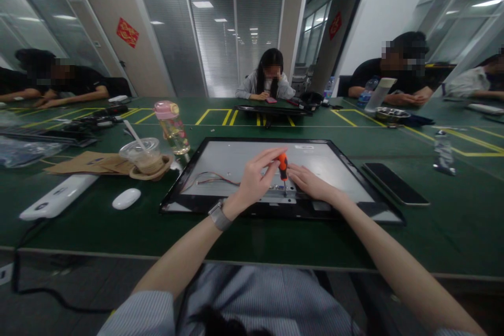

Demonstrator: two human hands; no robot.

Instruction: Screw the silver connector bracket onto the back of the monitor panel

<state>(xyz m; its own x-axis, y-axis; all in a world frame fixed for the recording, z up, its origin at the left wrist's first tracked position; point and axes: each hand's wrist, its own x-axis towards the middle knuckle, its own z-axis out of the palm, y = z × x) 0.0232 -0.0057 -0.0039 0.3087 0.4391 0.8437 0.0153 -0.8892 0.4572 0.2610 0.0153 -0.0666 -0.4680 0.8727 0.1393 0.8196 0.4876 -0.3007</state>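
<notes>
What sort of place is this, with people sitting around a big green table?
Perhaps an office room used for bench work or training: the green table is marked with yellow lines, a screwdriver is over a flat panel, and glass partitions stand behind.

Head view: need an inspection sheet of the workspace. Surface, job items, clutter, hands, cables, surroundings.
Surface: green table with yellow line markings.
Job items: black-framed panel lying flat; orange-and-black screwdriver roughly upright at its near side.
Clutter: pink-lidded bottle, clear drink cup, brown paper bag, white oval object; dark phone right.
Hands: left hand grips screwdriver handle; right hand rests on panel.
Cables: thin wires on panel; black cable off table's left.
Surroundings: co-workers seated; glass partitions behind.
</notes>
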